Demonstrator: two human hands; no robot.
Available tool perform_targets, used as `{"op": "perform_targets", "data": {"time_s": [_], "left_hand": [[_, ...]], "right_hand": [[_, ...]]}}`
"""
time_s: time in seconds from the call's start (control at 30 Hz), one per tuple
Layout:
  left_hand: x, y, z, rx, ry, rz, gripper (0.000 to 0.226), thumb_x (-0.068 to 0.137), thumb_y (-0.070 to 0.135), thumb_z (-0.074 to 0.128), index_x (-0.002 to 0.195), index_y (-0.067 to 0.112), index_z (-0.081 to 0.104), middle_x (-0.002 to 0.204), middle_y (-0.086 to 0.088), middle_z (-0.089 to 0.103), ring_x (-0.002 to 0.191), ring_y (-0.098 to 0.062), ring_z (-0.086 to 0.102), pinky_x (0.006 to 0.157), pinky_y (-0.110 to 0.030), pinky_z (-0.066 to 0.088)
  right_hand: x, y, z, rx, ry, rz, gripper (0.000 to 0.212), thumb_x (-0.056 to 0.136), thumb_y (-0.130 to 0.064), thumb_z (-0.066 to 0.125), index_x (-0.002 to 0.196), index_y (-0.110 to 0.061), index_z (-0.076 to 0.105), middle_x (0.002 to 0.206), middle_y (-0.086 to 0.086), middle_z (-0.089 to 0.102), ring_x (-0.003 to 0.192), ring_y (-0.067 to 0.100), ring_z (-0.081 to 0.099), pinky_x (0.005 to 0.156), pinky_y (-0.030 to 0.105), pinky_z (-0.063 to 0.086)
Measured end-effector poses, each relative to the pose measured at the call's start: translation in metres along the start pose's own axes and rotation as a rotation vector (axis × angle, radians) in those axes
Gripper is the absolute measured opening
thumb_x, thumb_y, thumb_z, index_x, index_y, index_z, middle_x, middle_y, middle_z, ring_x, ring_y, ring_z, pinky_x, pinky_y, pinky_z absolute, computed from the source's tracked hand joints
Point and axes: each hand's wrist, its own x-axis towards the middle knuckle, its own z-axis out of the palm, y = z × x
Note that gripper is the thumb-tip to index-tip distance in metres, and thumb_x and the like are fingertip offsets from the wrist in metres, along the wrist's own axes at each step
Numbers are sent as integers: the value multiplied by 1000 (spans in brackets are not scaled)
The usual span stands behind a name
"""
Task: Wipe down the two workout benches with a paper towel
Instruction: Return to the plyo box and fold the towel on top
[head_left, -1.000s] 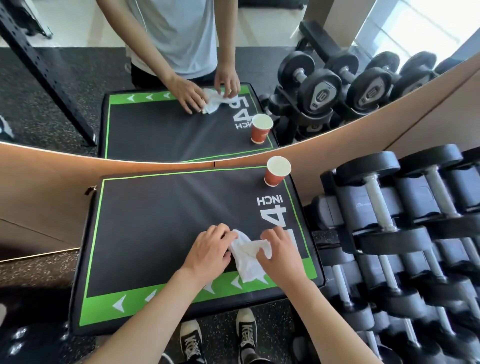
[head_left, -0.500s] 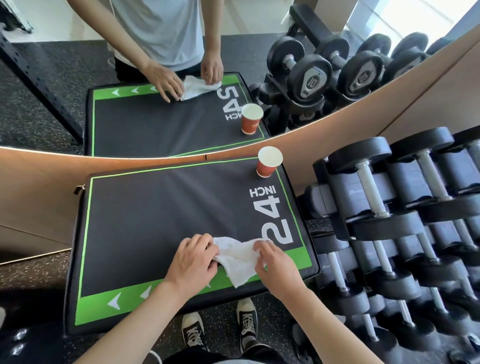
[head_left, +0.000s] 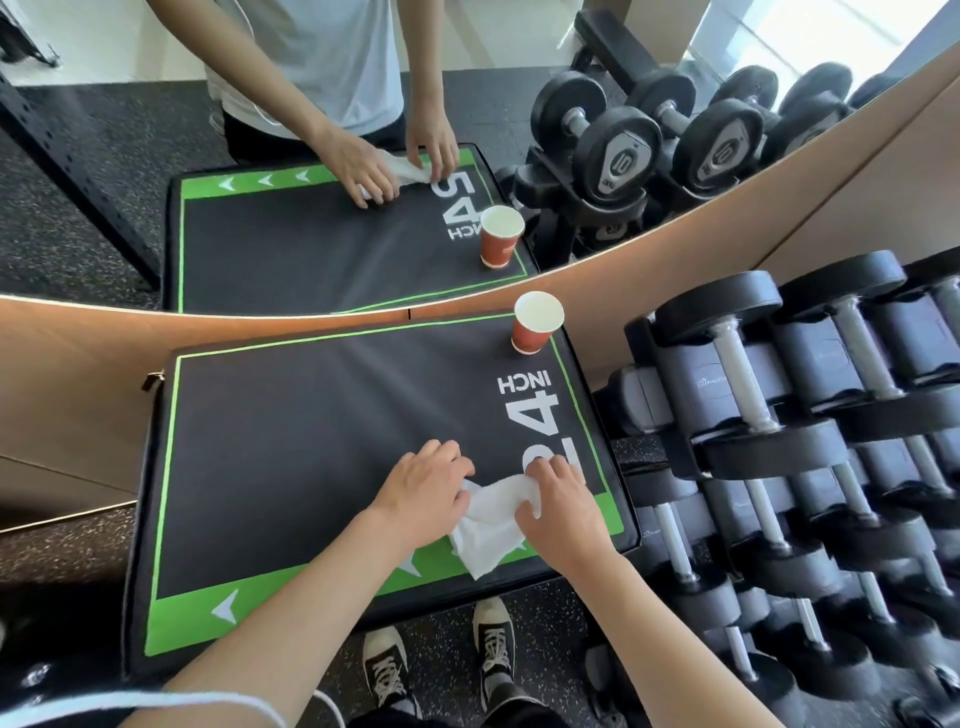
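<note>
Here, the left hand and the right hand both pinch a crumpled white paper towel, fingers curled into its folds, pressing it onto the near right part of a black, green-bordered padded bench marked "24 INCH". A red paper cup stands upright at the bench's far right corner, well apart from the hands. A rack of black dumbbells sits just beside the bench on the right. A wall mirror behind reflects the scene.
</note>
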Motion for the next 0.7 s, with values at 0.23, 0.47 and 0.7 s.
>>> {"op": "perform_targets", "data": {"time_s": [0.23,0.47,0.7], "left_hand": [[-14,-4,1,-63,-60,-105,18,108,33,47,107,18,59,108,4,54,103,-19,55,84,-33,47],[-31,-22,-18,-190,193,-376,15,106,25,46,93,18,50,97,4,51,84,-20,54,71,-36,46],[-43,-32,-8,-180,179,-527,13,108,29,44,103,19,49,105,2,57,97,-22,60,72,-34,45]], "right_hand": [[1,-15,2,143,15,-6,23,92,-7,55,113,-15,55,108,-2,55,95,22,54,74,35,47],[10,-19,-11,265,57,-2,24,90,-11,59,108,-26,56,104,-14,57,85,6,57,70,25,45],[23,-39,4,198,-53,20,26,92,-10,57,117,-17,58,111,-3,57,95,17,55,80,32,49]]}}
